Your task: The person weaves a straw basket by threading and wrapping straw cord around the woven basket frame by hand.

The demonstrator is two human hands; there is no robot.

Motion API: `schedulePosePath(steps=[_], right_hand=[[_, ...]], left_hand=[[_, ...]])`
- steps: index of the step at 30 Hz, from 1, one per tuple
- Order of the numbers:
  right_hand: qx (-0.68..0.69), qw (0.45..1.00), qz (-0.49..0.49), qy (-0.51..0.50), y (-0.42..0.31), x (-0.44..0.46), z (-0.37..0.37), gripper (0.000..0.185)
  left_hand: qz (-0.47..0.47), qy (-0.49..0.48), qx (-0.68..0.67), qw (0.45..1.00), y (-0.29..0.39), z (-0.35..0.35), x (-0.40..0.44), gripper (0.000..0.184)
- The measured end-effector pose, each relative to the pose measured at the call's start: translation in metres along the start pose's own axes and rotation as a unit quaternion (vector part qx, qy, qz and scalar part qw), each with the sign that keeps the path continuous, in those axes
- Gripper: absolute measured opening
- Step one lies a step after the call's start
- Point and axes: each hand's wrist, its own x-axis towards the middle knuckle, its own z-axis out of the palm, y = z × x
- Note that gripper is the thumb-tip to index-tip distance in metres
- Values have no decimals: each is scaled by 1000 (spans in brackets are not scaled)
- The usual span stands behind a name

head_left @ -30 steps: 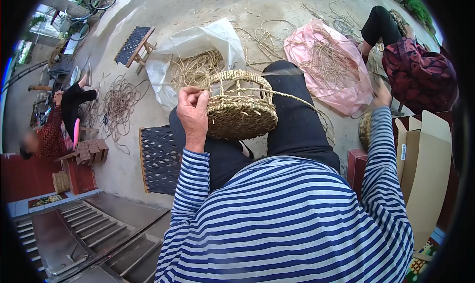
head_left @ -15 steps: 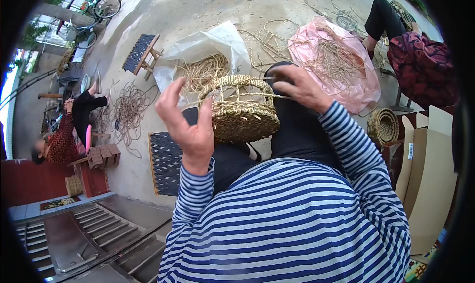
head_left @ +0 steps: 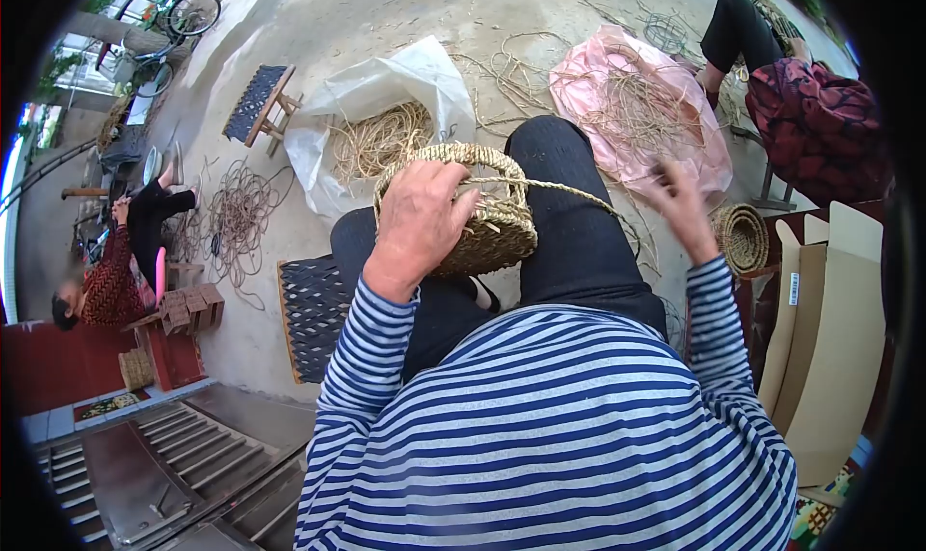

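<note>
A small woven straw basket [head_left: 492,238], with a ring-shaped upper rim and open gaps in its side, rests tilted on my lap between the knees. My left hand [head_left: 420,214] is closed over its near left side, fingers on the upper part. A twisted straw cord [head_left: 564,189] leaves the basket and stretches right across my thigh, its far part drooping past the knee. Off to the right, my right hand [head_left: 683,204] is raised in front of the pink sheet. Motion smears its fingers, so whether it holds a strand is unclear.
Straw lies on a white plastic sheet [head_left: 313,127] and a pink plastic sheet [head_left: 709,141]. Nested baskets [head_left: 741,238] and a cardboard box [head_left: 839,339] stand at right. Woven stools [head_left: 313,305] are at left. Other people sit on both sides.
My left hand has come in from the air and closed on the basket. My right hand has moved away to the right from the basket rim; the cord now extends farther right.
</note>
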Motion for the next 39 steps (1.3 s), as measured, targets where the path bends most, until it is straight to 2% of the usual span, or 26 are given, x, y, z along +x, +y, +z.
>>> schedulePosePath(steps=[1,2,3,5,6,8,10,12,13,14,16,18,20,22,23,25,26,27,28,31,32,33,35,37,38,39], right_hand=[[78,994,-63,-51,-28,-17,18,49],[75,987,-115,-88,-64,-29,30,47],[24,988,-133,-81,-81,-34,40,38],[-49,979,-197,2,-79,-23,53,23],[-71,975,-210,30,-77,-16,54,13],[-114,961,-246,55,-73,-6,42,14],[-151,964,-211,61,-47,6,31,15],[-209,962,-161,73,1,18,17,10],[-212,962,-146,86,31,22,14,10],[-219,970,-96,44,61,27,9,13],[-198,980,4,4,65,31,6,21],[-119,985,-50,118,36,40,18,22],[-9,972,-165,167,-32,60,33,19],[83,928,-321,172,-113,80,62,16],[125,913,-374,104,-163,78,73,20],[102,875,-469,-60,-221,68,105,24],[64,816,-560,-130,-234,73,123,26],[14,776,-593,-213,-245,70,131,28],[-27,750,-579,-319,-249,72,140,32],[-187,647,-681,-287,-260,83,155,19],[-194,627,-714,-242,-271,83,151,12],[-209,625,-703,-267,-279,83,147,9],[-230,615,-690,-305,-282,86,153,17],[-280,597,-688,-303,-271,93,170,19],[-321,564,-704,-288,-274,92,170,15],[-338,565,-697,-284,-276,90,171,14]], left_hand=[[-1,-15,-7,1000,-1,2,2,19],[0,-14,-7,1000,0,3,2,19],[-4,-11,-17,1000,0,6,2,16],[-12,-7,-24,1000,2,5,-2,13],[-30,16,-84,996,2,3,-5,13],[-68,41,-154,985,-4,-4,-13,12],[-114,103,-237,959,-10,-14,-21,9],[-120,117,-239,956,-22,-17,-29,10],[-171,128,-337,917,-24,-16,-33,11],[-217,136,-431,865,-28,-13,-37,12],[-212,160,-440,858,-38,6,-45,15],[-222,200,-438,848,-40,16,-48,17],[-243,208,-436,841,-40,18,-52,18],[-260,219,-419,842,-42,19,-57,23],[-265,230,-410,842,-42,19,-60,24],[-267,243,-403,841,-43,19,-62,25],[-265,246,-402,841,-42,19,-62,25],[-261,270,-423,825,-41,20,-62,25],[-258,292,-444,807,-42,20,-63,24],[-255,295,-417,821,-49,23,-66,24],[-251,297,-412,824,-50,25,-65,24],[-259,295,-420,818,-48,22,-63,24],[-258,282,-411,827,-51,24,-62,24],[-253,270,-402,838,-55,25,-59,24],[-260,267,-417,829,-55,26,-58,24],[-269,265,-431,819,-56,27,-57,24]])
